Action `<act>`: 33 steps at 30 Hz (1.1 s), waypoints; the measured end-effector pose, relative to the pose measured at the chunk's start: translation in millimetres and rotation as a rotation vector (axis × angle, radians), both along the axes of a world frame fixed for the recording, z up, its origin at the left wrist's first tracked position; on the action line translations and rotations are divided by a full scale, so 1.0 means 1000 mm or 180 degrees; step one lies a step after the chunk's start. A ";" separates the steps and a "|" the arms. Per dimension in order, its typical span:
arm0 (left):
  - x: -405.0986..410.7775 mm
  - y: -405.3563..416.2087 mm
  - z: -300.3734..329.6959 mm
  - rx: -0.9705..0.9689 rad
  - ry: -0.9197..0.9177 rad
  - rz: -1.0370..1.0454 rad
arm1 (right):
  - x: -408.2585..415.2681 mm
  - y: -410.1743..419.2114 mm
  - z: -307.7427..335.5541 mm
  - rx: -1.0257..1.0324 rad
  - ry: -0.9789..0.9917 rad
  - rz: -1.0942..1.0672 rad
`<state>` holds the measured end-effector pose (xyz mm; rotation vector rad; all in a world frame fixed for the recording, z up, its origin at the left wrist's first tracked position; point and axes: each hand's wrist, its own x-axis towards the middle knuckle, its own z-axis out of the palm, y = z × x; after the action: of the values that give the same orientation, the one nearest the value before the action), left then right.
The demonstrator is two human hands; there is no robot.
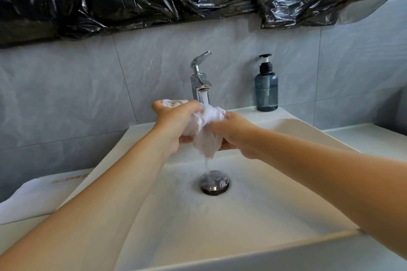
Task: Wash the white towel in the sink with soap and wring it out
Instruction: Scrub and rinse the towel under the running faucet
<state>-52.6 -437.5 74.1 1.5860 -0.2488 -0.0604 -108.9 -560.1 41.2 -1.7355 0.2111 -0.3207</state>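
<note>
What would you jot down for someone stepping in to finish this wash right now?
Left hand: grip closed on the white towel. Right hand: grip closed on the same towel from the other side.
Towel: bunched between both hands, above the sink, under the running faucet; water streams from it onto the drain.
Soap bottle: upright on the ledge behind the sink, right of the faucet.
Done: towel is wet. Whether it has been soaped, I cannot tell.
Left: finish washing, shut off the water, wring it out.

Gold lettering on the folded white cloth [41, 196] left of the sink [275, 255] is unreadable; both hands hide much of the white towel [207, 130]
</note>
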 end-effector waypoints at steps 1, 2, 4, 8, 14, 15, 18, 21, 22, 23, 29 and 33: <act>-0.002 0.000 0.000 0.0072 0.0007 -0.0092 | -0.001 -0.001 0.001 -0.0045 0.0027 -0.0080; -0.003 0.000 -0.001 0.0157 0.0000 -0.0175 | -0.003 -0.001 0.003 -0.0118 0.0082 -0.0164; -0.003 0.000 -0.001 0.0276 0.0013 -0.0301 | -0.005 -0.001 0.007 -0.0277 0.0177 -0.0292; -0.003 0.003 -0.001 0.0064 0.0115 -0.0314 | -0.012 0.001 0.013 -0.0426 0.0214 -0.0128; 0.002 0.010 0.002 -0.0159 0.0211 -0.0097 | -0.011 -0.001 0.013 0.0012 0.0043 0.0026; 0.003 0.011 0.001 -0.0187 0.0233 -0.0072 | -0.009 0.000 0.013 -0.0082 0.0021 -0.0040; 0.002 0.009 -0.001 -0.0203 0.0226 -0.0105 | -0.007 -0.002 0.012 -0.0132 0.0105 -0.0130; -0.002 0.003 -0.003 -0.0059 0.0078 -0.0196 | -0.009 -0.004 0.012 0.0264 0.0111 0.0074; -0.002 0.001 -0.005 0.0004 0.0021 -0.0206 | -0.009 -0.004 0.012 0.0317 0.0105 0.0049; -0.002 0.000 -0.006 0.0047 -0.0010 -0.0204 | -0.009 -0.003 0.012 0.0301 0.0107 -0.0024; 0.000 0.000 -0.008 0.0141 0.0049 -0.0141 | -0.005 -0.004 0.011 -0.0116 0.0096 -0.0116; -0.001 -0.002 -0.009 0.0185 -0.0041 -0.0170 | -0.009 -0.003 0.013 -0.0105 0.0179 0.0035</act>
<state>-53.9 -439.3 64.8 1.6381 -0.3018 -0.0998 -118.0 -563.2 54.2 -1.7792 0.2380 -0.2688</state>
